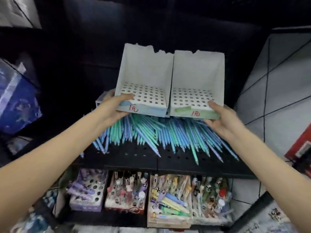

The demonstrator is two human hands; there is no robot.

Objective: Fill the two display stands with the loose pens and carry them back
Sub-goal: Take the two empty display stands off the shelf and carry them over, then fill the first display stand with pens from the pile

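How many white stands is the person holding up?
2, side by side above the pens: the left stand is held by the left hand, the right stand by the right hand. Both are empty.

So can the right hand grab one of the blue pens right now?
Probably not yet. The right hand is busy gripping the green-fronted stand, thumb on its holed top. The loose pens lie just beneath, uncovered, so the way looks free once the hand lets go.
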